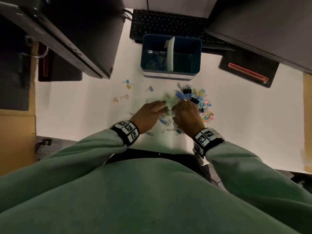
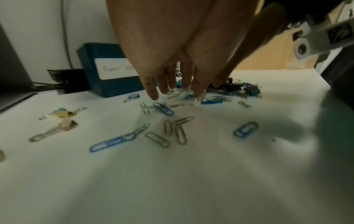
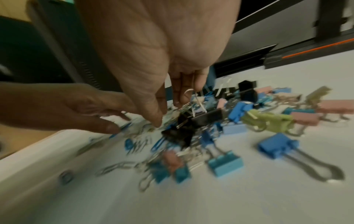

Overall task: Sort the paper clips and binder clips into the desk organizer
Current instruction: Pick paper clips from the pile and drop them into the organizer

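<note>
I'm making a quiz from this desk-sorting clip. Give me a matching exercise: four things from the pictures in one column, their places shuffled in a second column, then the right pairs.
1. desk organizer
2. keyboard
3. left hand
4. yellow binder clip

a. apart, left of the main heap
b. over the heap of clips
c. behind the organizer
d. between keyboard and heap

Pairs: 1-d, 2-c, 3-b, 4-a

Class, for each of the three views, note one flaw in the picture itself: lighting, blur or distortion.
Head view: dim, wide-angle bending at the edges, only the white desk sheet bright. Left wrist view: soft focus, the left hand throws a broad shadow over the paper clips. Right wrist view: motion blur smears the binder clips.
</note>
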The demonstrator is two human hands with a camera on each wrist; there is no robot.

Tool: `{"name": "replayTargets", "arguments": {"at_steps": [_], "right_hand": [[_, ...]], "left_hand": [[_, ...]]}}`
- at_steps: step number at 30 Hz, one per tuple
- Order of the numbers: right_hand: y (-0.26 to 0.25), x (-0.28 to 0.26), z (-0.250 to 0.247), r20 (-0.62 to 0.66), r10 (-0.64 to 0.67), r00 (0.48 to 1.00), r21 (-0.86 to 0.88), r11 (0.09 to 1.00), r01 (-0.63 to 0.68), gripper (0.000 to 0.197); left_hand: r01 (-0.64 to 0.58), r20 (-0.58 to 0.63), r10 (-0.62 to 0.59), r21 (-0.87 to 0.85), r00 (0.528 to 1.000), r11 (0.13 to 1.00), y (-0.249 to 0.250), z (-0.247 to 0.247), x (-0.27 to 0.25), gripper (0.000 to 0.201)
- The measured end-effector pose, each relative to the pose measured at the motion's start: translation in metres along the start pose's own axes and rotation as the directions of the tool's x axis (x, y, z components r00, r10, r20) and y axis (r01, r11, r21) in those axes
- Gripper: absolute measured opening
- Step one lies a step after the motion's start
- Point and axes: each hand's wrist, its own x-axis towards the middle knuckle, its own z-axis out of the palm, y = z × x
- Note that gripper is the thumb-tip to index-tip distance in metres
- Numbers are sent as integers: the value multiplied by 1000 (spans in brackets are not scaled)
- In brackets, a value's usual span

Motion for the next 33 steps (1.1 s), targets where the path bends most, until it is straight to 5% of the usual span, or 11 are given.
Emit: {"name": "replayTargets", "arguments": {"at_steps": [3,8,11,14,19,24,27,30,33], "right_hand": [[-8,0,7,62,-62,996,-55,996,66,18],[1,0,0,-4,-9,1000,-41,999,9,16],[-11,0,-2,17,-71,997,16,997,71,23],[-29,9,3,78,-54,996,118,992,44,27],[-50,31,8,148,-27,989,175,985,0,18],[-34,36,5,132,121,984,338,928,-160,15],[-14,35,-2,72,213,974,360,906,-224,15],[-10,29,-2,58,158,986,297,940,-168,10],[-20,26,7,117,75,990,204,974,-98,21]], "left_hand": [[-46,70,38,119,997,992,-2,3,-7,54],[-8,-36,13,121,999,993,-23,-3,-36,56],[162,-109,-154,73,982,984,-36,-10,-50,61],[381,-130,-389,-78,912,921,-47,-16,-61,66],[481,-50,-511,-272,858,834,-34,-17,-57,53],[448,-3,-477,-338,879,827,-9,-14,-34,36],[400,-55,-440,-326,896,856,-8,-10,-27,51],[377,-63,-399,-219,915,900,-9,-9,-26,70],[258,-39,-275,-236,961,937,2,-5,-28,64]]}}
